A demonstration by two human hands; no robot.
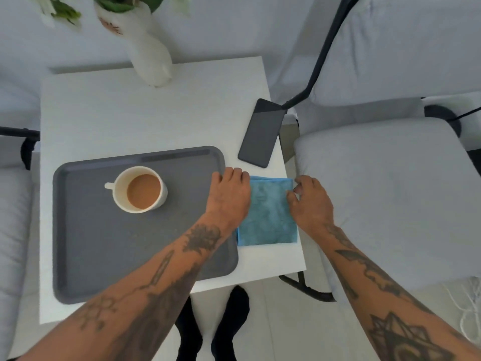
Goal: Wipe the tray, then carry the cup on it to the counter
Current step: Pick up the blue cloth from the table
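Note:
A grey tray (104, 246) lies on the small white table (130, 118). On its far half stands a white cup (139, 189) of milky coffee, handle pointing left. Right of the tray lies a folded blue cloth (269, 214). My left hand (230, 196) rests on the tray's right rim and the cloth's left edge, fingers bent downward. At the cloth's right edge sits my right hand (311, 201), its fingertips touching the far right corner. Neither hand has lifted the cloth.
A black phone (261, 132) lies at the table's right edge beyond the cloth. A white vase (151, 58) with flowers stands at the back. Grey cushioned chairs flank the table on the right (385, 194) and left (13, 230). My feet show below the table.

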